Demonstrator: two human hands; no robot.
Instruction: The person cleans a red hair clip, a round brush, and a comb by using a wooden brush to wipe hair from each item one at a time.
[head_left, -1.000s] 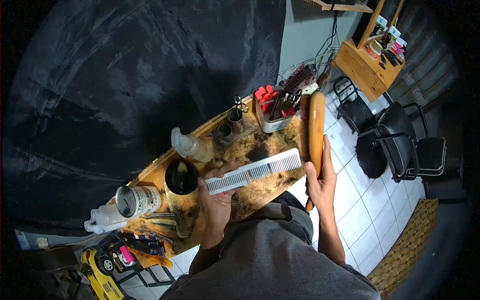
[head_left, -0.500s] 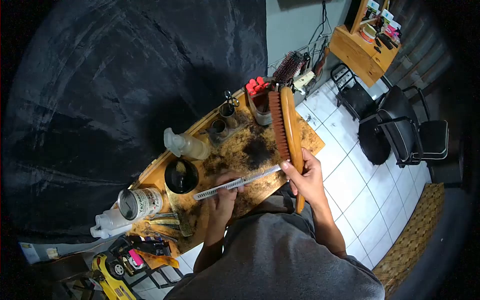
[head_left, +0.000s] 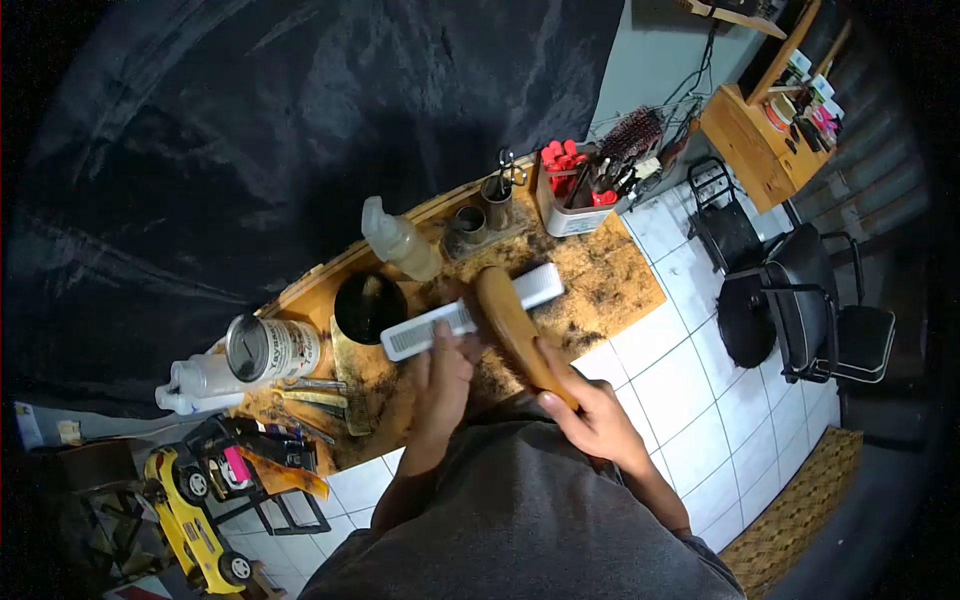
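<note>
My left hand (head_left: 447,378) is closed on a white comb (head_left: 540,285), which slants over the hair-strewn wooden table. In my right hand (head_left: 597,415) is a wooden-handled bristle brush (head_left: 512,325), gripped near its lower end. The brush lies across the middle of the comb, its bristle side turned toward the comb and mostly hidden. Behind the comb stand a spray bottle (head_left: 400,245) and a dark bowl (head_left: 369,308) with something pale in it.
A bin (head_left: 575,215) holds red clips and brushes at the table's far right. Scissors (head_left: 512,168) stand in a metal cup. A large can (head_left: 272,348) and razors (head_left: 310,397) sit left. A yellow toy car (head_left: 195,525) and black chairs (head_left: 815,290) flank the table.
The brush has swung down from upright to lie across the comb. The comb's flat face now shows more. The camera view has shifted slightly.
</note>
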